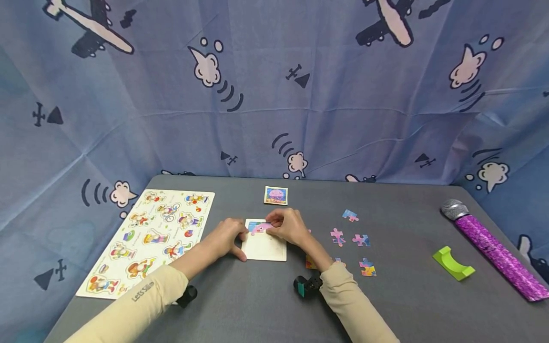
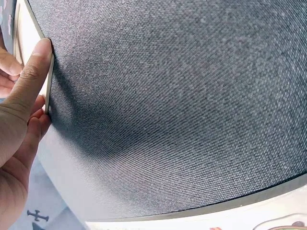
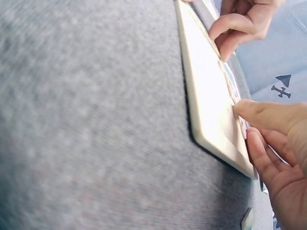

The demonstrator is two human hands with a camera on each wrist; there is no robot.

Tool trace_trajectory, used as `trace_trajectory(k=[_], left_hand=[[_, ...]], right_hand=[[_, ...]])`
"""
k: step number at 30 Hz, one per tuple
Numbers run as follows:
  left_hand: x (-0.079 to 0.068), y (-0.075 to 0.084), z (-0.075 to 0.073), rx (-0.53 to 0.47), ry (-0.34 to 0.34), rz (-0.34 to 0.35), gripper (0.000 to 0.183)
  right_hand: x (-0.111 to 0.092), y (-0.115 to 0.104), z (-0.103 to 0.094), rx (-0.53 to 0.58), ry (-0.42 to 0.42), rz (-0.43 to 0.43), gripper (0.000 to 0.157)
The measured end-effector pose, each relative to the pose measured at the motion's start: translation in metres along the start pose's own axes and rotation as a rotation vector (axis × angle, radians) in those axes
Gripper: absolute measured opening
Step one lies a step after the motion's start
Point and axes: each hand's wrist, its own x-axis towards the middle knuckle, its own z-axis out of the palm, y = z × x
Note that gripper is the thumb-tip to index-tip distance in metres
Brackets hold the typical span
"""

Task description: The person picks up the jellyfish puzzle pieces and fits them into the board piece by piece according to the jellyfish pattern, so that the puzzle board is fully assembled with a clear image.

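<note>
A small pale puzzle tray (image 1: pixel 263 248) lies on the grey table, with joined blue and pink puzzle pieces (image 1: pixel 257 227) along its far side. My left hand (image 1: pixel 226 237) holds the tray by its left side, the thumb (image 2: pixel 42 50) on the edge and the fingers around the corner. At the tray's far right part, my right hand (image 1: pixel 288 226) pinches a pink puzzle piece (image 1: pixel 267 226) between thumb and fingers, low over the tray. In the right wrist view its thumb (image 3: pixel 249 109) lies against the row of pieces; the fingers partly hide the piece.
Several loose puzzle pieces (image 1: pixel 337 237) lie right of the tray, some partly behind my right forearm. A small picture card (image 1: pixel 276 195) sits beyond the tray. A large figure board (image 1: pixel 147 238) is at left; a green curved block (image 1: pixel 453 263) and a glittery purple microphone (image 1: pixel 497 250) are at right.
</note>
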Motion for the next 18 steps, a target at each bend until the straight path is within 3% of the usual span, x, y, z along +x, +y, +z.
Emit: trace_trajectory(k=[5,12,18], left_hand=[[0.001,0.0,0.001,-0.006,0.008,0.017,0.044],[0.0,0.001,0.001,-0.009,0.013,0.005,0.043],[-0.001,0.0,0.003,-0.015,0.027,0.005,0.043]], right_hand=[[-0.001,0.004,-0.004,0.103,0.025,-0.017,0.021],[-0.003,0.01,-0.016,0.233,-0.007,0.104,0.024],[-0.008,0.018,-0.026,0.329,-0.005,0.1,0.026]])
